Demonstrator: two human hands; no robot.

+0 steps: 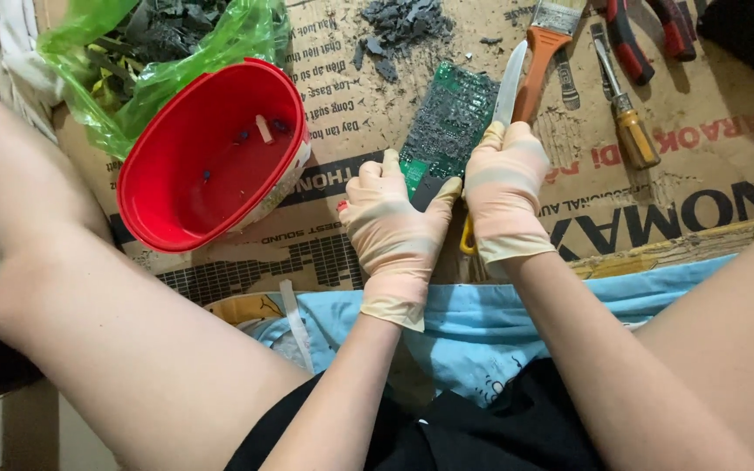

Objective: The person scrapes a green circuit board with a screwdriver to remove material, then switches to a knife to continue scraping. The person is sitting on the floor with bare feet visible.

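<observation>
Latex-gloved, the right hand (506, 194) is closed around a knife (510, 83) with a yellow handle end showing below the fist; the pale blade points away from the person, flat along the right edge of a green circuit board (447, 126). The left hand (392, 228) is closed on the near end of that board, thumb and fingers pinching it and pressing it against the cardboard sheet (726, 166) that covers the work surface. Judged from this pose, the step is scraping or prying at the board face: it goes best with the blade kept low and pushed away from the body, and the holding fingers kept behind the edge. Grey debris (399, 30) lies just beyond the board. A red plastic tub (211, 157) holding a few small parts stands to the left, touching a green plastic bag (159, 61). A paintbrush (544, 44), a screwdriver (628, 118) and red-handled pliers (647, 30) lie to the right.
</observation>
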